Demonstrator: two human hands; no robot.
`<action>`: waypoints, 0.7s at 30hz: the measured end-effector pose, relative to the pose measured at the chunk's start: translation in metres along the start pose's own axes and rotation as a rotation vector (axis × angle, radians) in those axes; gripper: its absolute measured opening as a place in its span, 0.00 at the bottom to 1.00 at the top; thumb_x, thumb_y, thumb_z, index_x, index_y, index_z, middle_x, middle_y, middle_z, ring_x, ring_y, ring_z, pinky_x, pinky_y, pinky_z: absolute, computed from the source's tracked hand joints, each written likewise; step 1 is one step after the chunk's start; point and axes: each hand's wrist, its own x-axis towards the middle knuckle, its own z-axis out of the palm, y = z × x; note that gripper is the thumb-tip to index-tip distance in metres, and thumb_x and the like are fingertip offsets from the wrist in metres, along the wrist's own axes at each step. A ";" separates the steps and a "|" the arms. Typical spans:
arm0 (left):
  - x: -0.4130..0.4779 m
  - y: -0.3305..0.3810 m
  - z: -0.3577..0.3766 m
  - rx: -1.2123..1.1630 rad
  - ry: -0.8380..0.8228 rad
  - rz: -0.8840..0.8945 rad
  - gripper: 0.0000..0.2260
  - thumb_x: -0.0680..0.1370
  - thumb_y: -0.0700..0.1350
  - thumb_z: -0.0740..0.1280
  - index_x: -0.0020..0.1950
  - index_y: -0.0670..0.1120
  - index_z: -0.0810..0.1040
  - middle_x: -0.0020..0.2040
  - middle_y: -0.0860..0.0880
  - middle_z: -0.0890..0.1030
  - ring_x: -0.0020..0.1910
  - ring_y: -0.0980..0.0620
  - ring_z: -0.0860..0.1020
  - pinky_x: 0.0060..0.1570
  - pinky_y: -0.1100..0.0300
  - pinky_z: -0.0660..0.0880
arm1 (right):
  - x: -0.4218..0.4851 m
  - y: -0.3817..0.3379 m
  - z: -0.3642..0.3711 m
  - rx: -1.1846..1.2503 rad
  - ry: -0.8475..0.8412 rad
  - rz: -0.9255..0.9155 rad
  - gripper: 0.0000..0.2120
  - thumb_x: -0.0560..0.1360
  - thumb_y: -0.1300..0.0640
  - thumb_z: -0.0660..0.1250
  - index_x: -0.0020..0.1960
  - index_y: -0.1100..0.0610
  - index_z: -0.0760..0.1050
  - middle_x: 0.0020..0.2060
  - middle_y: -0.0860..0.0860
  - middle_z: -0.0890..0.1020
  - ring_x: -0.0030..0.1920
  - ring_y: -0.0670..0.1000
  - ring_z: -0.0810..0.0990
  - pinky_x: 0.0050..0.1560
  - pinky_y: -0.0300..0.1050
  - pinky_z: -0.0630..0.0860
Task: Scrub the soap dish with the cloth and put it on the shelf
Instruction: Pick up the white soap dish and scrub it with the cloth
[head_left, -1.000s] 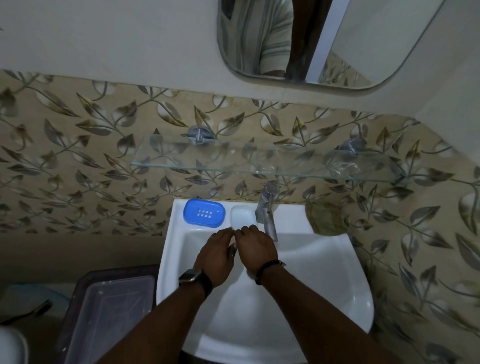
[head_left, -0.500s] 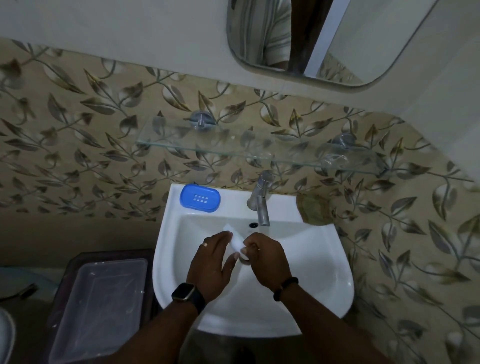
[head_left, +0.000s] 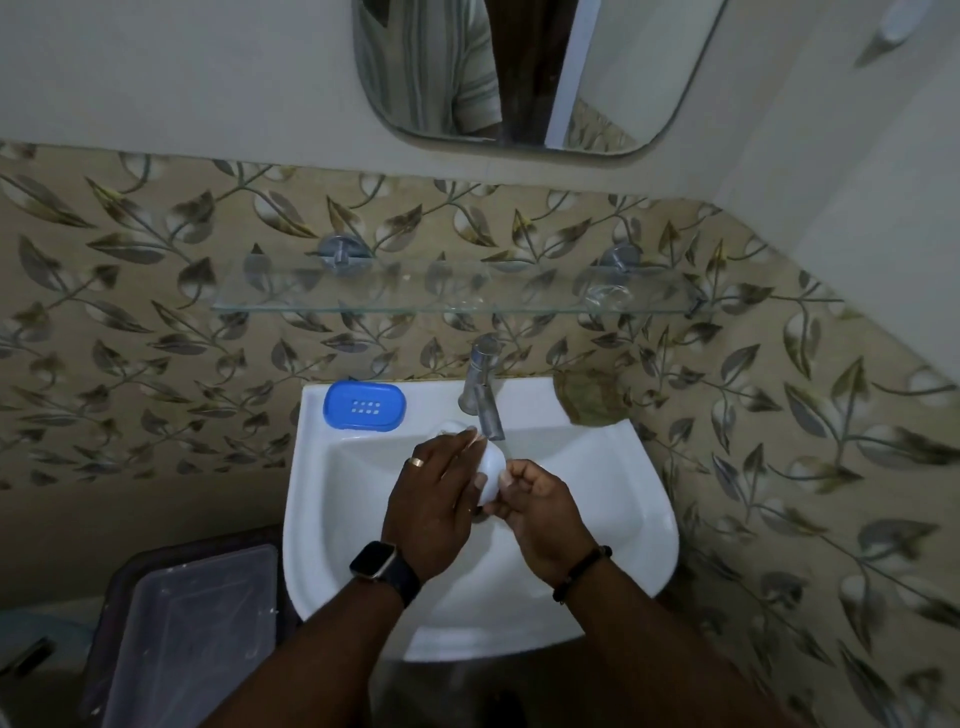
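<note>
a: over the sink bowl, just under the tap spout, that's where the fingers are. left hand (head_left: 431, 499) lies flat-ish with its fingers stretched along one side of a white thing (head_left: 491, 475); right hand (head_left: 537, 512) is curled, thumb and fingertips (head_left: 505, 475) pinching its other side. so both are closed on it, neither is slack.

b: is that white thing the soap dish?

a: i can't tell. it's small, pale, mostly covered by the two hands. it could be a piece of the dish or a bar of soap. the clear one is the blue soap dish (head_left: 364, 406), sitting on the sink's (head_left: 644, 530) back ledge at the left corner, untouched.

b: which way from the fingers?

a: up and to the left of them, near. its long axis runs left to right along the back ledge, parallel to the wall. the left hand is the nearer one; the right would have to cross the tap (head_left: 483, 387).

b: and the cloth?

a: a brownish-green cloth (head_left: 592, 397) rests on the ledge's right corner, on the right hand's side.

b: so the plan?

a: my guess: left takes the dish, right takes the cloth, no crossing. the glass shelf (head_left: 452, 299) is straight above the ledge, so the lift afterwards is short. scrubbing hasn't begun, as far as i can judge.
</note>
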 end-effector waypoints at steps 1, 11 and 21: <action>0.001 0.002 -0.001 -0.011 0.003 0.002 0.17 0.81 0.45 0.64 0.69 0.43 0.77 0.68 0.45 0.78 0.66 0.43 0.75 0.64 0.48 0.73 | -0.001 0.000 0.000 0.040 -0.001 0.012 0.07 0.83 0.65 0.60 0.54 0.67 0.76 0.46 0.65 0.81 0.44 0.60 0.78 0.45 0.50 0.82; 0.012 0.022 -0.002 -0.432 0.179 -0.667 0.06 0.78 0.42 0.71 0.41 0.46 0.80 0.40 0.48 0.83 0.40 0.50 0.81 0.46 0.46 0.80 | -0.019 -0.034 -0.038 -0.705 -0.122 -0.238 0.04 0.80 0.61 0.66 0.46 0.55 0.78 0.38 0.48 0.80 0.37 0.47 0.78 0.42 0.39 0.75; 0.046 0.044 -0.016 -1.186 -0.110 -1.125 0.12 0.80 0.50 0.66 0.53 0.44 0.83 0.47 0.37 0.84 0.40 0.42 0.80 0.31 0.56 0.82 | -0.012 -0.090 -0.096 -1.310 -0.366 -0.809 0.05 0.78 0.64 0.66 0.49 0.57 0.79 0.49 0.52 0.81 0.51 0.53 0.76 0.49 0.51 0.76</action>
